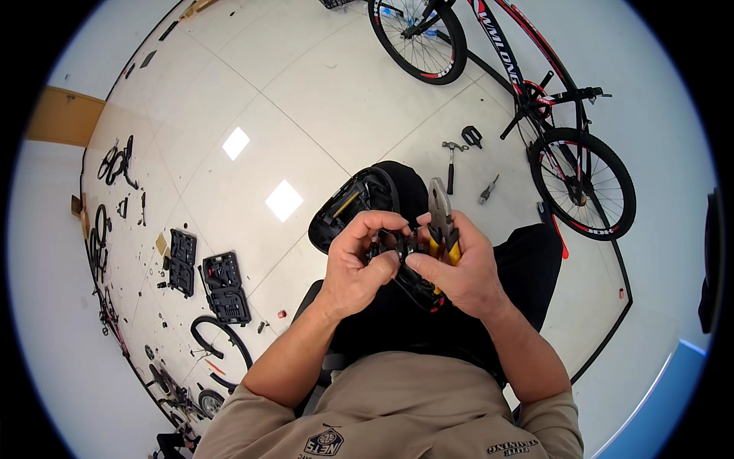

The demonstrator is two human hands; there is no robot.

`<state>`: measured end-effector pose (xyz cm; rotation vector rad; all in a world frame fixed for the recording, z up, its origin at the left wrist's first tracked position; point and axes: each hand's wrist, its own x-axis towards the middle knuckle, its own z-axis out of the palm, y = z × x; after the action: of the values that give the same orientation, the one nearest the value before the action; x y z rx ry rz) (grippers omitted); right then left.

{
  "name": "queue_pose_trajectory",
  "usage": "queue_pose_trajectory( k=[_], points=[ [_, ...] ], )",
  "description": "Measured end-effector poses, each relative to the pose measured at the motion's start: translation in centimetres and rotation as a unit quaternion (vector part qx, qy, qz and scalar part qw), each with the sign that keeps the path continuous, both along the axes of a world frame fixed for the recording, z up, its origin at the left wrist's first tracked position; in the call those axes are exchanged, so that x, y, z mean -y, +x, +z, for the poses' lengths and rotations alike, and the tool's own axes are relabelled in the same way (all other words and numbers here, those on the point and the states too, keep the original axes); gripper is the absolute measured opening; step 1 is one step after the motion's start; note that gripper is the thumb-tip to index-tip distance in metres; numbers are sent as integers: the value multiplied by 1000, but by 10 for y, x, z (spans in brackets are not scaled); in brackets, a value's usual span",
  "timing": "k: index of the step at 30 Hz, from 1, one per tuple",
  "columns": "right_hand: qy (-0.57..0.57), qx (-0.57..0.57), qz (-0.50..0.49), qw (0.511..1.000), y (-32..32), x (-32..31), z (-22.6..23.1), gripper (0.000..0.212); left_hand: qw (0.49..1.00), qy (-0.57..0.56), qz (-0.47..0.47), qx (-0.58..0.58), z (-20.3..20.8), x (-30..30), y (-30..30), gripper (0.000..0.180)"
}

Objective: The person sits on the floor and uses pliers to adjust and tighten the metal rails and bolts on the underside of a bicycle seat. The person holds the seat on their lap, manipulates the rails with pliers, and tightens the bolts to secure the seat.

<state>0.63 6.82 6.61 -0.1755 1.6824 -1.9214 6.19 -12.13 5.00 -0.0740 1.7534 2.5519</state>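
Note:
An upturned black bicycle saddle (pixel 322 223) lies across my lap, its wide end to the upper left and its narrow, red-marked tip below my hands. My left hand (pixel 362 256) pinches a small dark clamp-like part (pixel 393 241) over the saddle between thumb and fingers. Against my right palm rest combination pliers (pixel 440 210) with yellow and black handles, jaws pointing away from me. The thumb and fingertips of my right hand (pixel 459 268) also reach the dark part. Fingers hide much of that part and where it meets the saddle.
On the floor ahead lie a claw hammer (pixel 451 164), a bike pedal (pixel 472 137) and a screwdriver-like tool (pixel 488 189). A black and red bicycle (pixel 527 84) stands at right. Open tool cases (pixel 226 287), a black tyre (pixel 237 344) and scattered bike parts lie at left.

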Motion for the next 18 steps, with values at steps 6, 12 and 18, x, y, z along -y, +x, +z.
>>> queue_pose_trajectory(
  k=[6,12,18],
  points=[
    [11,3,6,1000,-3,-2,7,42,1000,-10,-20,-19,0,4,0,44],
    [37,41,6,998,-10,-6,-1,38,998,-49,-37,-22,8,-5,-1,62],
    [18,126,11,992,-17,0,11,31,994,-99,-39,-27,4,-10,-1,64]
  ],
)
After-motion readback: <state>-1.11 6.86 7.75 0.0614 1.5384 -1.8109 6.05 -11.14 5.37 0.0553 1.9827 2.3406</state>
